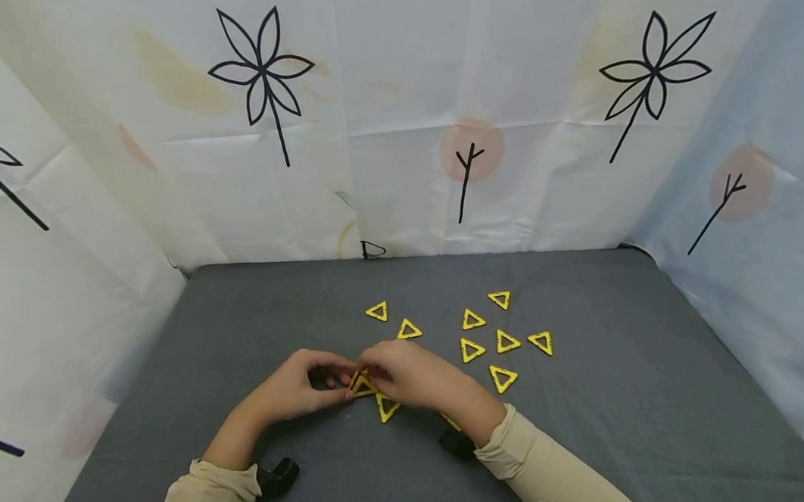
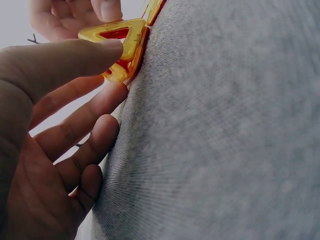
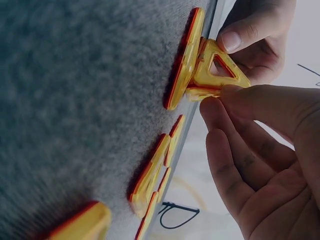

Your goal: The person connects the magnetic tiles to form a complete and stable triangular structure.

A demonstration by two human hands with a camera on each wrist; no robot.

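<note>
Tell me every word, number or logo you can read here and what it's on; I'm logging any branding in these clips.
There is none to read. The yellow triangle tiles, the grey table cover and the sleeves carry no lettering.
The backdrop sheet shows only drawn black flowers and twig shapes, not text.
A small black mark at its lower edge is too small to tell.

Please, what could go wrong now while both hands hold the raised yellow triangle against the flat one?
1. The raised triangle is only pinched at its edges by the left hand and the right hand; the grip may slip and the triangle could fall flat.
2. The right forearm lies close to a loose triangle and might push it.
</note>
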